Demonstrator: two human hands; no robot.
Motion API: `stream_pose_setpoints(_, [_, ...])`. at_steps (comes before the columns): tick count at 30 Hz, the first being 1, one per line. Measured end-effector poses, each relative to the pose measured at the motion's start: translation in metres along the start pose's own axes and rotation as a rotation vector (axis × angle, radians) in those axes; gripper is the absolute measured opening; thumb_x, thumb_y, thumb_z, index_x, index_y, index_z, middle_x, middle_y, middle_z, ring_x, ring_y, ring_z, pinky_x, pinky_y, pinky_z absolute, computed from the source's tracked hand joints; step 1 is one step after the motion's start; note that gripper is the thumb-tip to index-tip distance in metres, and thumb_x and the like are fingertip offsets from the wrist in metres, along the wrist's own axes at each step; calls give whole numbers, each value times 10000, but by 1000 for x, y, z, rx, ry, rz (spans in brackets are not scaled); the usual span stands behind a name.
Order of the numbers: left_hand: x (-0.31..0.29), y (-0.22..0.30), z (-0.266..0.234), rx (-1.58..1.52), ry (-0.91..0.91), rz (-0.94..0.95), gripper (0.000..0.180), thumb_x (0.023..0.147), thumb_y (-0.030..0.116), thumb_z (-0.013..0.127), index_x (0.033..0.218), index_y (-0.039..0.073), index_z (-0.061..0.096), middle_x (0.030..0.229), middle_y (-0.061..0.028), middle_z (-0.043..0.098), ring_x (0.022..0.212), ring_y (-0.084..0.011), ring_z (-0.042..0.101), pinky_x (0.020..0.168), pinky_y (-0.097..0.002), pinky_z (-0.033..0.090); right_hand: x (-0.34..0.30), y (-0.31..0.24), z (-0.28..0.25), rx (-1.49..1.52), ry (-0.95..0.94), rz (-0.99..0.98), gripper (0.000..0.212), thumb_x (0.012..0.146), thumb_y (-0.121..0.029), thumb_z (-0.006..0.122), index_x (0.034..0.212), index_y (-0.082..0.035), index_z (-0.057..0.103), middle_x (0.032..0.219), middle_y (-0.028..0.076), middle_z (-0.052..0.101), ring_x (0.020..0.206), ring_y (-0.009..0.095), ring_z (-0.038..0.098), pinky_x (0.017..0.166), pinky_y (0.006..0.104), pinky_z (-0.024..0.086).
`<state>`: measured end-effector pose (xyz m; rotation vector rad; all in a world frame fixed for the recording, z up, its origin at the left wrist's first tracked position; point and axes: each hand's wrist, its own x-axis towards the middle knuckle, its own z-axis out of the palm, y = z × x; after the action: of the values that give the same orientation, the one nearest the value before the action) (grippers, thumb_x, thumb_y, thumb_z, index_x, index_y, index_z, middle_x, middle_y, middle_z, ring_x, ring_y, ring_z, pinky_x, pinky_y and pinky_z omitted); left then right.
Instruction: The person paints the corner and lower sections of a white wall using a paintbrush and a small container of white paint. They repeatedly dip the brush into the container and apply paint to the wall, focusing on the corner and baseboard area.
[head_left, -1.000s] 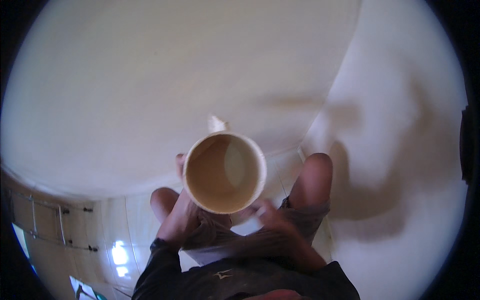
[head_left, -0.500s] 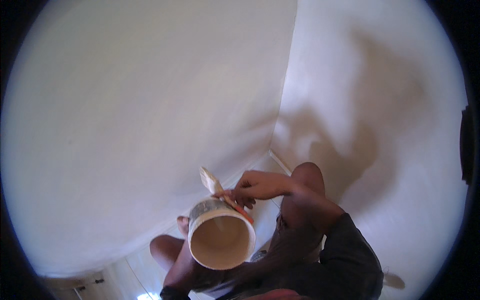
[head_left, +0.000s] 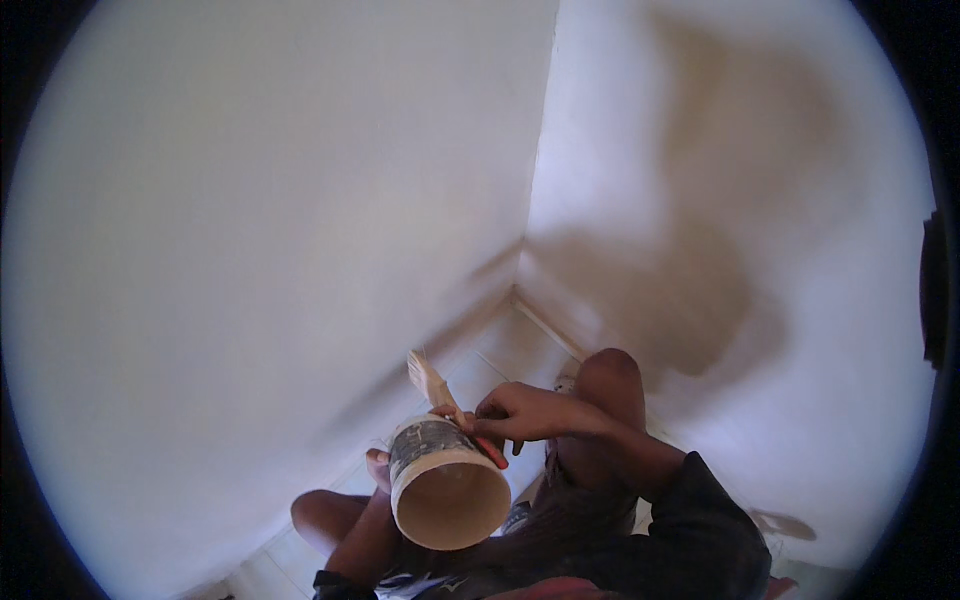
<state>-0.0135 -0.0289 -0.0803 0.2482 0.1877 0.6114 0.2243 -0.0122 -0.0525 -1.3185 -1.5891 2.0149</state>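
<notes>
Gripping a pale-bristled, red-handled wooden paintbrush (head_left: 436, 388) in the right hand (head_left: 525, 410), fingers curled round its handle. Left hand (head_left: 379, 468) clasped on the left side of a dark-banded cream cylindrical bucket (head_left: 424, 438), held before the body, mouth tilted toward the wearer. Brush at bucket's far right side; long axis slanted, bristles pointing away and leftward, handle end near-right. Smooth off-white wall (head_left: 270, 230) and bright white wall (head_left: 840, 380) meet ahead; pale tiled floor (head_left: 500, 345) between brush and corner.

Blk top (head_left: 655, 565), loose slvs (head_left: 712, 515), dk brn shorts (head_left: 585, 512).
</notes>
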Motion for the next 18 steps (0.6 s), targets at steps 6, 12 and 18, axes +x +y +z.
stream_pose_setpoints(6, [0, 25, 7, 172, -58, -5, 1078, 718, 741, 548, 1513, 26, 411, 1402, -305, 542, 1253, -464, 585, 1053, -577, 486, 15, -25, -21, 48, 27, 29, 493, 1030, -406, 628, 1141, 67, 717, 878, 96, 739, 778, 140, 689, 684, 319, 594])
stream_pose_setpoints(12, [27, 82, -12, 203, 92, 227, 814, 883, 547, 503, 1469, -18, 496, 1425, -238, 597, 1295, -367, 606, 1094, -556, 490, 60, -19, -47, -2, 363, -475, 491, 1035, -465, 559, 1082, -18, 755, 786, 49, 700, 626, 123, 626, 542, 332, 516])
stream_pose_setpoints(18, [79, 128, 23, 23, 21, 237, 846, 857, 636, 488, 1493, 78, 491, 1458, -213, 554, 1308, -401, 575, 1078, -608, 476, 4, -151, -101, -80, 513, -205, 440, 1043, -438, 534, 1096, -57, 749, 755, -7, 637, 620, 77, 528, 514, 280, 426])
